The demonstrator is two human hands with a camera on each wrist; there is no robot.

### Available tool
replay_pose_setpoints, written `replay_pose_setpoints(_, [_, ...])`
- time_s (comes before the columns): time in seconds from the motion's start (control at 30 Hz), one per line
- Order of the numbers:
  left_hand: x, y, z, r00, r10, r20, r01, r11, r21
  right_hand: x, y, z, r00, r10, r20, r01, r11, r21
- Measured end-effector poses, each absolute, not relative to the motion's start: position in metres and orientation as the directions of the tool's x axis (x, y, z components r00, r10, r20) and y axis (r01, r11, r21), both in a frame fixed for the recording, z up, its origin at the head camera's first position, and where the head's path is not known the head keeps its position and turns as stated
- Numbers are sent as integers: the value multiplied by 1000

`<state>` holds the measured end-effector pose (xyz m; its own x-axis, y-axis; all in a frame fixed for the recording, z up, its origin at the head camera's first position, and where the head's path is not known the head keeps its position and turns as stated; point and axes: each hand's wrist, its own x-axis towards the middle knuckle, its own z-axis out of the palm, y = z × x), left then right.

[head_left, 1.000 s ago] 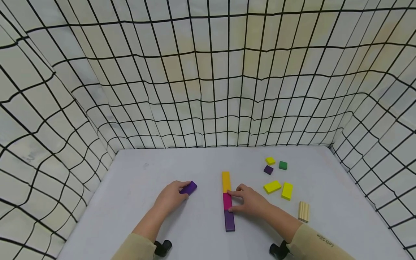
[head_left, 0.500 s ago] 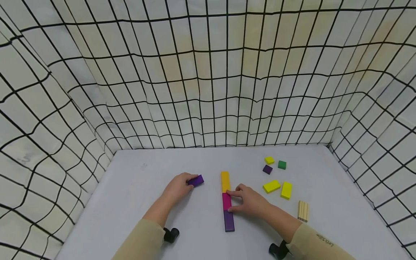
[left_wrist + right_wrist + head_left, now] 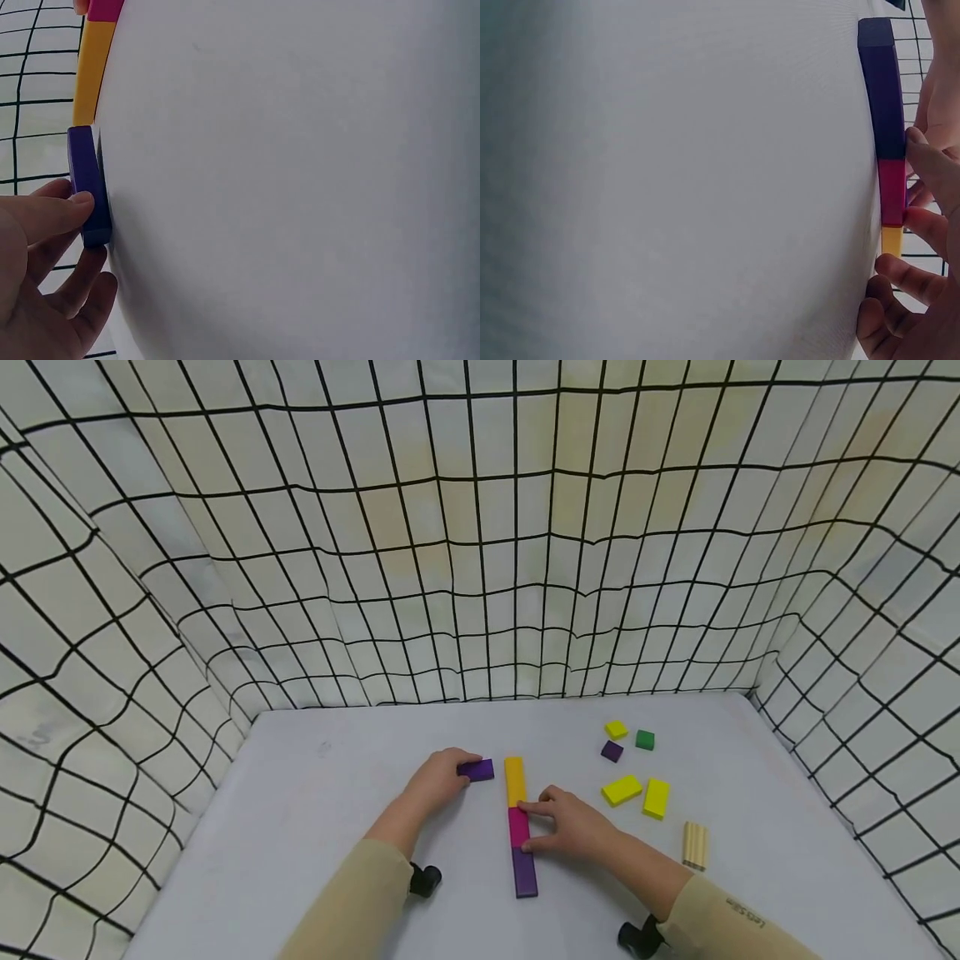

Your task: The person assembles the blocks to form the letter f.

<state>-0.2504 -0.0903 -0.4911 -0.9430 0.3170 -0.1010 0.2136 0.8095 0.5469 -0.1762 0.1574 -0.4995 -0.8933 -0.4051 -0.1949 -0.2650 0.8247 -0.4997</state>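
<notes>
A purple block (image 3: 476,770) is pinched by my left hand (image 3: 437,778), thumb on one long side and fingers on the other. In the left wrist view this purple block (image 3: 88,180) has its far end close to the orange-yellow block (image 3: 92,71). A row of three blocks runs along the table: the orange-yellow block (image 3: 514,781) far, a pink block (image 3: 517,827) in the middle, a second purple block (image 3: 525,872) near. My right hand (image 3: 573,827) touches the row with spread thumb and forefinger, around the two ends of the pink block; its other fingers curl loosely.
To the right lie two yellow blocks (image 3: 622,790), a small yellow block (image 3: 617,729), a small dark purple block (image 3: 612,751), a green block (image 3: 645,740) and a ridged pale wood-coloured piece (image 3: 695,846). Black netting (image 3: 480,610) over white sheeting rises around the white table (image 3: 375,735).
My left hand has carried the purple block rightward and slightly away from me, turning it to lie more crosswise, close to the row's far block. The right hand has stayed at the row.
</notes>
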Motion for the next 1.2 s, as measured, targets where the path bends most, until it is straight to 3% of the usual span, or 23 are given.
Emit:
replay_pose_setpoints(0.4, [-257,-90,-494,-927,355,-119,224,781,583,-176,155,-500,-888,-418,-194,-282,826,-488])
replay_pose_setpoints(0.77, [-263,-94,-505,-929,333,-159,147,730,668,-175,156,-500,-889,-410,-204,-267,826,-495])
replay_pose_setpoints(1.2, [-268,-91,-507,-923,346,-169,152,730,666,-176,157,-500,-893,-400,-209,-254,828,-500])
